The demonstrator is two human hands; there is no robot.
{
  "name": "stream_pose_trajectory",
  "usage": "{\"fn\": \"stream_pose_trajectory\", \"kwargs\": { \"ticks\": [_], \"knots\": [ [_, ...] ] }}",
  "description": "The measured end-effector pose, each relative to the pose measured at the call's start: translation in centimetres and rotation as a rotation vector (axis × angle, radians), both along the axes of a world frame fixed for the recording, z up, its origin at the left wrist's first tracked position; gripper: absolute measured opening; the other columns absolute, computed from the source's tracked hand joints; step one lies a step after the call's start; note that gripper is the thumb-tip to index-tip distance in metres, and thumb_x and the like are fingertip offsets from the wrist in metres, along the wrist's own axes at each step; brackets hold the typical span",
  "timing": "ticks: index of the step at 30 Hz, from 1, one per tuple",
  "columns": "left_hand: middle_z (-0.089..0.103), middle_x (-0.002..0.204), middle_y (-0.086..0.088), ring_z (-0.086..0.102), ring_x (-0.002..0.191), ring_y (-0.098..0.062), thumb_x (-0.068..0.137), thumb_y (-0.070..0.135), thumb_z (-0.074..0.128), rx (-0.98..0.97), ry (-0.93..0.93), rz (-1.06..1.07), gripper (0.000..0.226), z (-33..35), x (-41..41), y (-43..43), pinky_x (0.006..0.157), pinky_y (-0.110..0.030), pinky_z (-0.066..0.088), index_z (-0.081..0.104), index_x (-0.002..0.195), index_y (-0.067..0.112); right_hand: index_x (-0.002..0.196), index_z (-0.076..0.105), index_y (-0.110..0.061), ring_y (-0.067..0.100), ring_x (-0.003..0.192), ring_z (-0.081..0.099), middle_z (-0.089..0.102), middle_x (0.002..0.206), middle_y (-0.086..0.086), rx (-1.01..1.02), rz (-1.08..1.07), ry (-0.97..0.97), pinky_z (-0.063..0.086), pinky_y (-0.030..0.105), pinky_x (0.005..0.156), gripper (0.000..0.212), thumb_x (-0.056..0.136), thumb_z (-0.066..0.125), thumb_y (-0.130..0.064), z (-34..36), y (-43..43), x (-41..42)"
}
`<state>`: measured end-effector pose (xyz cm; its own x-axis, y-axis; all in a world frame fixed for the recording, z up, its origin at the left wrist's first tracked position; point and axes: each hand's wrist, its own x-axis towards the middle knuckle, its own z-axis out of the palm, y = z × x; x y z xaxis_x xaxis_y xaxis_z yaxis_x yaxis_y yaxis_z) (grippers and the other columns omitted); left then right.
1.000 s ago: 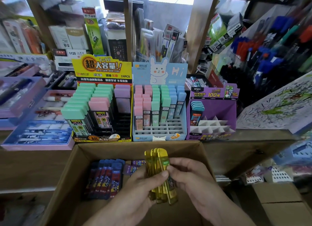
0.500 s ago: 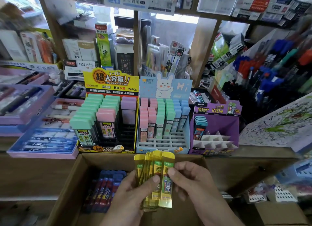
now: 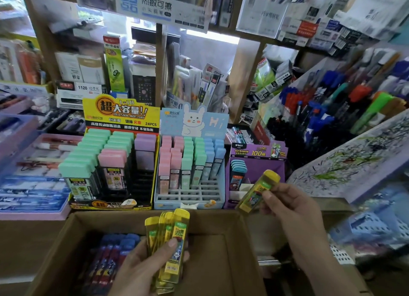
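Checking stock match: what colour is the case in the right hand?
The case is yellow; head view.

Yellow display centre-left: mint cases, pink cases and lilac cases standing in rows. Bunny display just beside it on right, pastel cases packed at back, grid showing in front. Cardboard box below, blue cases lying at its left. Pink tray far left. Pen rack right, scribble pad under it. Sign overhead.

Glossy translucent yellow plastic cases, matt brown cardboard box, worn wooden shelf
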<state>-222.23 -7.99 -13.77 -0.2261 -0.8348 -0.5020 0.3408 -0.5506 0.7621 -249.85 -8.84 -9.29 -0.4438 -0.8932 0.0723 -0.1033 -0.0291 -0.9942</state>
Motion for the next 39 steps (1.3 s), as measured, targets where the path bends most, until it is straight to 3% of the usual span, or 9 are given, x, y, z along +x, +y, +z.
{"fn": "stream_pose_trajectory", "kwargs": {
  "ticks": [3,7,13,17,19,24,27,33,39],
  "knots": [
    [0.077,0.098,-0.020,0.077,0.085,-0.033,0.062,0.026,0.080,-0.009,-0.024,-0.016,0.038,-0.2,0.0,0.0,0.073,-0.040,0.053,0.081,0.096,0.009,0.095,0.075,-0.010,0.021,0.074,0.075,0.078,0.084,0.010,-0.054,-0.064,0.041,0.061,0.022,0.067,0.008,0.091,0.071,-0.004,0.9,-1.3,-1.6],
    [0.077,0.097,-0.020,0.077,0.086,-0.034,0.065,0.025,0.079,-0.014,-0.043,-0.016,0.023,-0.1,0.0,-0.1,0.080,-0.043,0.053,0.083,0.086,0.016,0.098,0.072,-0.003,0.016,0.071,0.076,0.078,0.081,0.009,-0.061,-0.102,0.100,0.059,0.019,0.060,0.006,0.093,0.070,-0.002,1.7,-3.2,-2.6],
    [0.078,0.098,-0.019,0.077,0.083,-0.033,0.068,0.022,0.077,0.013,-0.043,-0.004,0.031,0.0,0.0,-0.1,0.075,-0.041,0.053,0.081,0.095,0.006,0.093,0.074,-0.016,0.013,0.076,0.077,0.080,0.084,-0.002,-0.017,-0.059,0.216,0.061,0.020,0.064,0.012,0.094,0.070,-0.005,1.4,-6.0,-3.1],
    [0.077,0.098,-0.021,0.077,0.081,-0.035,0.068,0.020,0.076,0.012,-0.037,-0.014,0.040,0.1,0.1,-0.1,0.074,-0.041,0.053,0.076,0.104,0.002,0.088,0.074,-0.018,0.016,0.070,0.076,0.079,0.077,-0.003,0.039,-0.034,0.311,0.061,0.025,0.063,0.014,0.094,0.071,-0.005,0.5,-7.2,-3.0],
    [0.076,0.098,-0.023,0.076,0.081,-0.037,0.069,0.020,0.076,0.009,-0.035,-0.016,0.041,0.1,0.2,0.0,0.073,-0.041,0.053,0.075,0.106,0.001,0.083,0.073,-0.022,0.012,0.065,0.074,0.077,0.073,-0.003,0.059,-0.023,0.360,0.058,0.021,0.056,0.021,0.094,0.070,-0.004,0.1,-7.5,-2.9],
    [0.078,0.094,-0.020,0.077,0.078,-0.032,0.075,0.018,0.076,-0.004,-0.084,0.023,0.033,0.3,0.0,-0.1,0.067,-0.036,0.053,0.077,0.104,0.003,0.089,0.076,-0.007,0.002,0.041,0.057,0.071,0.058,-0.002,0.142,0.001,0.390,0.045,0.016,0.040,0.010,0.094,0.069,-0.001,-0.5,-7.9,-3.0],
    [0.077,0.093,-0.021,0.077,0.079,-0.033,0.074,0.018,0.077,-0.004,-0.083,0.029,0.033,0.4,-0.2,0.0,0.068,-0.037,0.053,0.077,0.103,0.002,0.084,0.077,-0.008,0.008,0.042,0.057,0.069,0.055,0.000,0.175,0.037,0.398,0.046,0.021,0.038,0.014,0.094,0.069,-0.001,-0.7,-8.0,-3.1],
    [0.078,0.096,-0.019,0.077,0.082,-0.031,0.074,0.022,0.078,0.012,-0.067,0.008,0.035,0.1,0.0,-0.3,0.070,-0.038,0.053,0.077,0.105,0.005,0.070,0.076,-0.018,0.007,0.037,0.048,0.061,0.046,0.005,0.213,0.032,0.471,0.038,0.018,0.039,0.026,0.095,0.070,-0.012,-1.1,-8.2,-3.6],
    [0.076,0.100,-0.023,0.076,0.088,-0.036,0.065,0.023,0.082,0.033,-0.026,-0.011,0.036,-0.3,0.1,-0.4,0.078,-0.043,0.054,0.081,0.097,0.006,0.067,0.075,-0.015,0.007,0.037,0.047,0.058,0.044,0.003,0.225,0.042,0.494,0.037,0.016,0.040,0.029,0.095,0.070,-0.015,-1.1,-8.3,-3.8]
  ]
}}
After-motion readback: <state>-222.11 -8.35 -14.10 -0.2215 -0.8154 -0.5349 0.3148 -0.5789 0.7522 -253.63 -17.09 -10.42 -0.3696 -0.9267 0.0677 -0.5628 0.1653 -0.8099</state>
